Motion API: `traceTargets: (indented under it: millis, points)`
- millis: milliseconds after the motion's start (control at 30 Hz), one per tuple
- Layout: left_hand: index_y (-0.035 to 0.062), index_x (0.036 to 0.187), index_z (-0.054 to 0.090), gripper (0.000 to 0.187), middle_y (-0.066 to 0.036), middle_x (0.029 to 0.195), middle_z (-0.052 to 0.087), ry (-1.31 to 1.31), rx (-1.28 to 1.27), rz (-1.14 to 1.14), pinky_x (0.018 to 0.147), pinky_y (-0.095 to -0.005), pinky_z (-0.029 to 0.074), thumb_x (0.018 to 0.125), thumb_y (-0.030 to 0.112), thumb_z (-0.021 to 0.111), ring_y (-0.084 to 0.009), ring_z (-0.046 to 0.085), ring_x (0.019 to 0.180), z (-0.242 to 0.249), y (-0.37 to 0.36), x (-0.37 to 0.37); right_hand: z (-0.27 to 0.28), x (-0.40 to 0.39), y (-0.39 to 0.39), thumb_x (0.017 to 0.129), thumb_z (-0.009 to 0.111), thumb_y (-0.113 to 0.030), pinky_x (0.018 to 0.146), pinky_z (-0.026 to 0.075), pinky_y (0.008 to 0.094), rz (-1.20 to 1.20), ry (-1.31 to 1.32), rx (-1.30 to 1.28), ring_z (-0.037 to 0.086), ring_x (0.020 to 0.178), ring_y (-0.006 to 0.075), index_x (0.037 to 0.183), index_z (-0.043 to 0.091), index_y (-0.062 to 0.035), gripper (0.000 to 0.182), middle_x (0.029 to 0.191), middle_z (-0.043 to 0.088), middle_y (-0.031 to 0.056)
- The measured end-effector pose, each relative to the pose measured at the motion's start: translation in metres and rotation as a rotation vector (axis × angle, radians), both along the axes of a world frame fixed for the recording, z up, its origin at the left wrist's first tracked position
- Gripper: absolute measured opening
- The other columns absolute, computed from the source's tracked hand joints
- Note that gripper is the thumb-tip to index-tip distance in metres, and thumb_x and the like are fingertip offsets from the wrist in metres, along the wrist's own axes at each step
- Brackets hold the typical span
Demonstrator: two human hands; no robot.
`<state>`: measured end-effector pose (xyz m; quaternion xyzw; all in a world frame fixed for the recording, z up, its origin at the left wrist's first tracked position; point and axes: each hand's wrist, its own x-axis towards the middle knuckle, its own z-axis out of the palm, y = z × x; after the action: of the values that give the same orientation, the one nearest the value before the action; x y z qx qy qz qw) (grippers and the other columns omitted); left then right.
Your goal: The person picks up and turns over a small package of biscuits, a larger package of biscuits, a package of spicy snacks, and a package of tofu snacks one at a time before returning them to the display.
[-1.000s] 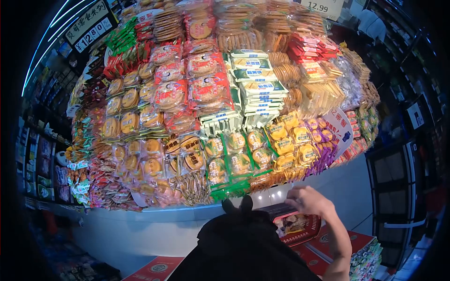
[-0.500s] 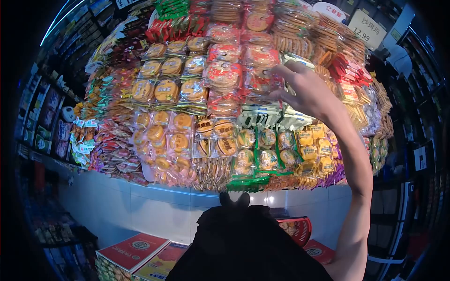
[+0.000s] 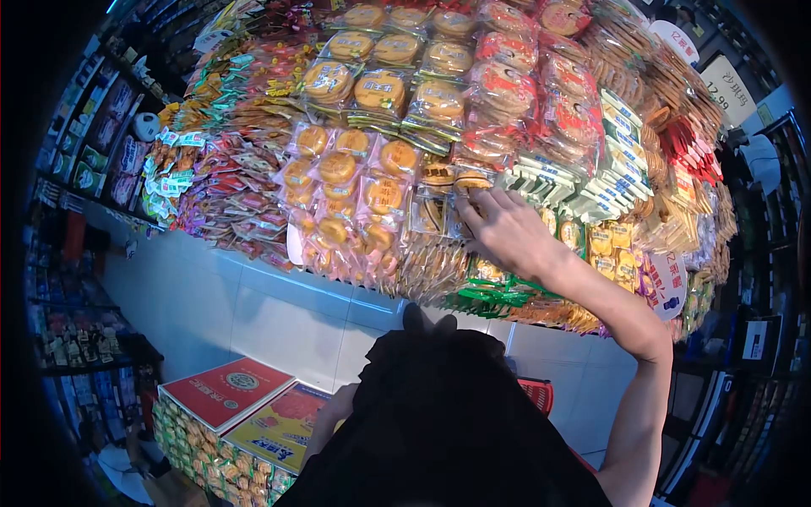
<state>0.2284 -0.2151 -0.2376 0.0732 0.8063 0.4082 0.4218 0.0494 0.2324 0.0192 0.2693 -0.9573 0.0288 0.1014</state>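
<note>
Right hand pinching a brown biscuit packet, pink cake packs beside, white-and-blue packets opposite

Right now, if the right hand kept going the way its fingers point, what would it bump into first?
The right hand already seems to touch a clear packet of brown-labelled round cakes on the heaped display; depth is hard to judge.

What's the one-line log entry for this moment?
right hand: fingertips on brown-labelled snack packet in display heap | left hand: not visible | red basket: low, right of the person
</note>
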Motion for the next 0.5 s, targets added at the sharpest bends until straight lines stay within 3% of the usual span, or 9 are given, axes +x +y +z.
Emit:
traceTargets:
  millis: [67,100,167,200,233,367,433,500]
  points:
    - [-0.0018,0.114,0.062,0.035,-0.020,0.093,0.070,0.062,-0.071,-0.076,0.081,-0.0417,0.053,0.082,0.010,0.067,-0.0325,0.069,0.091,0.052,0.025,-0.043,-0.011,-0.004,0.004,0.086,0.067,-0.021,0.093,0.050,0.0454,-0.062,-0.130,0.026,0.060,0.109,0.0346,0.127,0.055,0.0022,0.048,0.111,0.063,0.0203]
    - [-0.0018,0.114,0.062,0.035,-0.020,0.093,0.070,0.059,-0.067,-0.078,0.081,-0.0417,0.053,0.082,0.010,0.067,-0.0325,0.069,0.091,0.052,0.028,-0.056,-0.016,-0.005,0.010,0.088,0.060,-0.013,0.088,0.052,0.0451,-0.018,-0.029,0.018,0.063,0.102,0.0349,0.122,0.056,0.0025,0.038,0.105,0.065,0.0189]
    - [-0.0011,0.115,0.059,0.036,-0.018,0.090,0.070,0.042,-0.182,-0.127,0.079,-0.0404,0.053,0.081,0.008,0.068,-0.0321,0.069,0.091,0.049,0.031,-0.076,-0.003,-0.004,0.013,0.087,0.059,-0.010,0.083,0.053,0.0448,-0.060,-0.088,-0.009,0.065,0.096,0.0354,0.119,0.057,0.0029,0.034,0.098,0.065,0.0182]
    - [-0.0003,0.114,0.060,0.036,-0.016,0.088,0.070,0.057,-0.225,-0.088,0.079,-0.0411,0.053,0.081,0.008,0.069,-0.0322,0.068,0.089,0.073,0.048,-0.092,0.004,-0.004,0.014,0.087,0.058,-0.008,0.078,0.055,0.0446,-0.100,-0.140,-0.043,0.067,0.089,0.0359,0.115,0.058,0.0032,0.030,0.091,0.066,0.0175]
    - [-0.0011,0.112,0.062,0.033,-0.016,0.086,0.069,0.268,-0.174,-0.071,0.077,-0.0421,0.052,0.081,0.007,0.070,-0.0333,0.067,0.087,0.074,0.053,-0.098,0.009,-0.004,0.014,0.087,0.059,-0.007,0.069,0.055,0.0453,-0.086,-0.054,-0.116,0.067,0.077,0.0375,0.109,0.059,0.0035,0.025,0.079,0.064,0.0179]
    - [0.0003,0.107,0.064,0.024,-0.016,0.086,0.065,0.768,0.271,0.171,0.077,-0.0419,0.051,0.083,0.001,0.069,-0.0355,0.064,0.082,0.121,0.115,-0.136,0.006,-0.001,0.018,0.087,0.063,-0.008,0.065,0.053,0.0468,-0.184,-0.032,-0.214,0.065,0.072,0.0391,0.111,0.059,0.0027,0.026,0.075,0.062,0.0198]
    - [0.0014,0.107,0.064,0.023,-0.015,0.089,0.065,0.845,0.245,0.209,0.076,-0.0429,0.050,0.084,-0.002,0.068,-0.0351,0.063,0.083,0.173,0.155,-0.153,0.004,-0.001,0.018,0.088,0.063,-0.008,0.064,0.053,0.0466,-0.201,-0.039,-0.244,0.064,0.073,0.0391,0.114,0.059,0.0021,0.028,0.078,0.063,0.0199]
    - [0.0024,0.107,0.065,0.025,-0.011,0.096,0.067,1.053,0.297,0.169,0.076,-0.0367,0.050,0.082,-0.003,0.069,-0.0288,0.064,0.085,0.196,0.183,-0.165,0.002,-0.001,0.018,0.089,0.063,-0.007,0.064,0.052,0.0464,-0.218,-0.049,-0.277,0.064,0.073,0.0392,0.117,0.059,0.0014,0.029,0.080,0.063,0.0200]
